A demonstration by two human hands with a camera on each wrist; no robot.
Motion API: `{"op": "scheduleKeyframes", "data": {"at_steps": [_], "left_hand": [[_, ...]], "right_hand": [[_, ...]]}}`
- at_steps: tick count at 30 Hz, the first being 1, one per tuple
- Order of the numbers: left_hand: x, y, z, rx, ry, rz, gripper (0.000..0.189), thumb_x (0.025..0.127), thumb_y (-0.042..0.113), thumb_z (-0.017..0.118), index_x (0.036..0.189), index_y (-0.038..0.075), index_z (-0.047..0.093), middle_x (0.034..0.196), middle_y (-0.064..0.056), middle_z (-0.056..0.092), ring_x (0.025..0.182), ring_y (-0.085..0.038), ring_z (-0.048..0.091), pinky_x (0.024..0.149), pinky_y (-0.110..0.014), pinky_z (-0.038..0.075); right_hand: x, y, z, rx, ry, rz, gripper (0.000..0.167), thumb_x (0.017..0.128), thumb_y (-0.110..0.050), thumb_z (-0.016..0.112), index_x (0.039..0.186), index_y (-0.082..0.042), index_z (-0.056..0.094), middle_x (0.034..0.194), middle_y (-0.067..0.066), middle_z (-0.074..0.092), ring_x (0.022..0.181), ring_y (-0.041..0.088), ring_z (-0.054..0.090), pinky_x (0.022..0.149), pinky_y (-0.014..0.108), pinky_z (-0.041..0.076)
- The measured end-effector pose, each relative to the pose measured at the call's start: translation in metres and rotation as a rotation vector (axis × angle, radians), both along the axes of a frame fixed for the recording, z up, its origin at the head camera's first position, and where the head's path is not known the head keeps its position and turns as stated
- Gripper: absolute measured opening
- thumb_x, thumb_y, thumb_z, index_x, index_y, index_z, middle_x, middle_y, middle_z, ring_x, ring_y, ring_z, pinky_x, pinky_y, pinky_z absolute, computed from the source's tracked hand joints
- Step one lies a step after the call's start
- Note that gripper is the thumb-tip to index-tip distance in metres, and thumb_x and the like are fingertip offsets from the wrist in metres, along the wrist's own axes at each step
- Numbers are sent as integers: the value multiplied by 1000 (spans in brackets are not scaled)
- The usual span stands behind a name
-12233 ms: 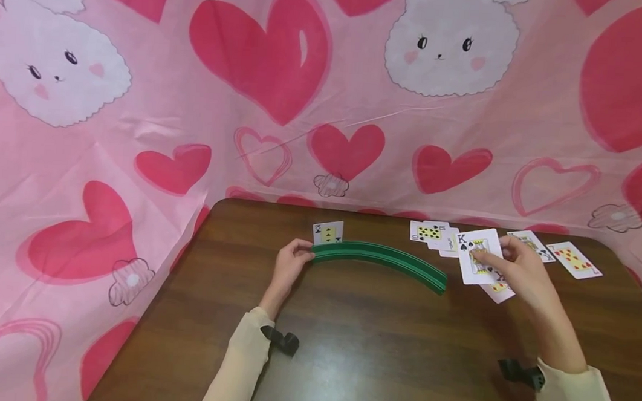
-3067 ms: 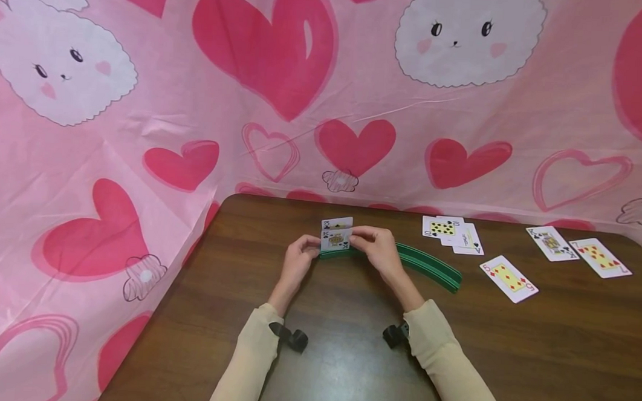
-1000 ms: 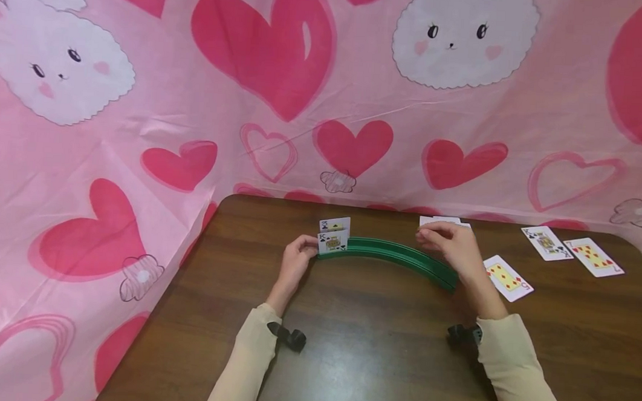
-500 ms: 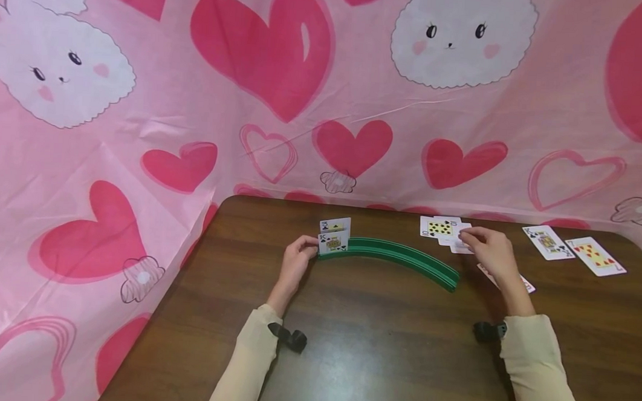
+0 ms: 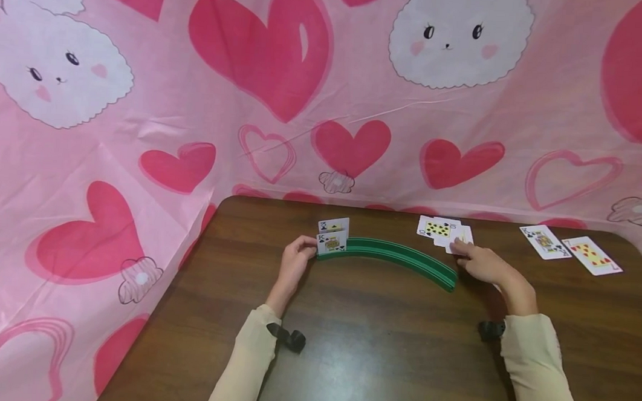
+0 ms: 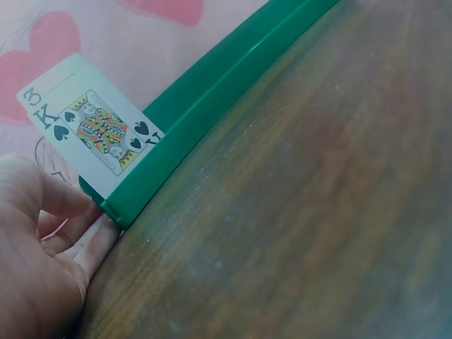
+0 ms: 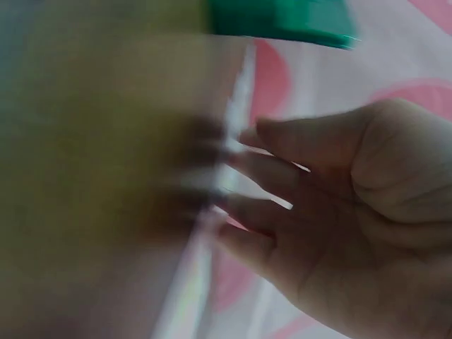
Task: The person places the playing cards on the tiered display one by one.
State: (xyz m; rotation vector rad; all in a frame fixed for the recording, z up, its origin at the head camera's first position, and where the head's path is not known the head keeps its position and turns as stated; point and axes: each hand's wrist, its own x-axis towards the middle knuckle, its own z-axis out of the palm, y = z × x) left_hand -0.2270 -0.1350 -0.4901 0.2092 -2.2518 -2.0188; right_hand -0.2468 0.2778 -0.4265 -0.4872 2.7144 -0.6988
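A curved green card holder (image 5: 394, 254) lies on the table. Its left end is pinched by my left hand (image 5: 296, 257), also close up as a hand (image 6: 39, 247) in the left wrist view. A king of spades (image 5: 332, 244) stands upright in the holder, a 3 card (image 5: 334, 223) partly showing behind it. My right hand (image 5: 486, 267) is at the holder's right end, fingertips touching the lowest card (image 5: 462, 235) of a small overlapping pile. Blurred in the right wrist view, the fingers of the hand (image 7: 339, 212) are extended and spread, nothing gripped.
A ten of spades (image 5: 437, 227) tops the pile's left side. Farther right lie a face card (image 5: 544, 242) and a red seven (image 5: 592, 256), face up. Another card is almost wholly hidden under my right hand. A heart-print cloth (image 5: 285, 59) hangs behind the table.
My right hand has set the king of spades into the holder, let go and moved right to the pile. Since half a second ago it has lowered and flattened. My left hand keeps its place.
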Motion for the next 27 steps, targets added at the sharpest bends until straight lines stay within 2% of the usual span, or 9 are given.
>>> {"op": "scheduleKeyframes", "data": {"at_steps": [3,6,9,13,16,21,24,27], "left_hand": [[0,-1,0,0,0,-1,18,97,-2,58,109,-7,70,119,-19,69,109,-25,63,98,-40,50],[1,-2,2,9,-8,-5,19,98,-3,56,111,-8,69,122,-20,68,111,-26,62,100,-42,49],[0,-2,0,11,-3,-11,19,99,-3,55,111,-8,69,123,-21,67,112,-27,62,101,-43,49],[-1,-2,-4,-1,-1,-12,18,98,-2,57,110,-6,70,122,-19,69,110,-25,63,98,-41,49],[-1,-1,-4,-12,-2,-15,18,98,-2,57,110,-6,70,121,-18,69,109,-25,63,97,-40,49],[-1,-1,-1,-9,12,-12,19,98,-2,57,110,-7,70,120,-20,69,109,-27,63,99,-42,49],[-2,-2,-1,-9,4,-11,19,98,-1,56,110,-7,70,121,-19,69,110,-27,63,100,-44,49],[-2,-2,-1,-9,-2,-12,19,99,0,56,110,-6,70,122,-19,69,110,-27,63,100,-44,49]], "right_hand": [[2,1,8,-35,27,23,42,101,-9,57,137,13,56,136,38,56,128,58,48,103,71,37],[2,0,13,-88,101,-10,42,102,-13,61,135,13,58,126,36,63,118,54,56,98,69,43],[-1,-1,8,-97,136,-60,49,101,-14,63,141,12,52,133,40,55,120,56,54,100,71,41],[-2,-1,-3,-30,88,-32,60,97,-14,67,146,12,44,141,45,45,128,61,45,104,74,34],[-1,1,-4,0,68,8,59,96,-14,69,144,13,47,138,44,48,127,61,46,103,74,35],[-1,2,0,-53,143,-44,52,95,-11,71,137,14,54,130,40,58,120,57,54,100,71,40],[-4,0,-1,-48,161,-57,60,92,-12,75,138,17,50,132,42,54,122,58,50,102,72,37],[-6,-2,-6,-21,135,-53,70,89,-14,79,140,20,45,135,44,50,124,59,45,105,72,34]]}}
